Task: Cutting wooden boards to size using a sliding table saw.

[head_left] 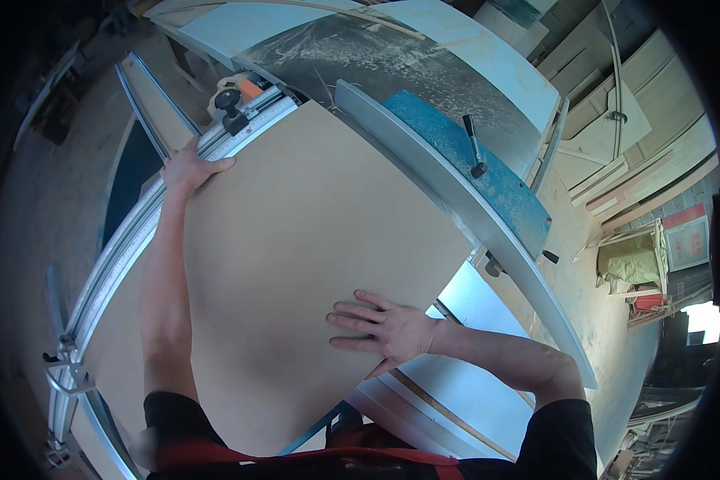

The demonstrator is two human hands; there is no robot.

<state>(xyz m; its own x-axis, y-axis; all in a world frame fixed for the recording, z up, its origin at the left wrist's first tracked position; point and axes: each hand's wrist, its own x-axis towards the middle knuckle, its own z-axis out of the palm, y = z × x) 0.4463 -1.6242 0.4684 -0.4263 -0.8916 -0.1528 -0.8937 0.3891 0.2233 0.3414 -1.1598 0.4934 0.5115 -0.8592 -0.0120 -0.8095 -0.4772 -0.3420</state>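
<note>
A large tan board (272,240) lies flat across a sliding table saw, its far right edge alongside a long grey metal fence (456,188). My left hand (188,170) is at the board's far left edge. Its fingers bend over the silver metal rail (140,212), while its thumb reaches onto the board. My right hand (392,330) rests palm down on the near right part of the board, fingers spread and holding nothing. Any saw blade is hidden from view.
A black clamp knob (230,108) stands on the rail's far end. Beyond the fence is a blue plate with a black-handled lever (475,148). The dark, dusty saw table (392,64) extends behind. Wood panels (648,172) lean at right; a metal bracket (70,372) sits near left.
</note>
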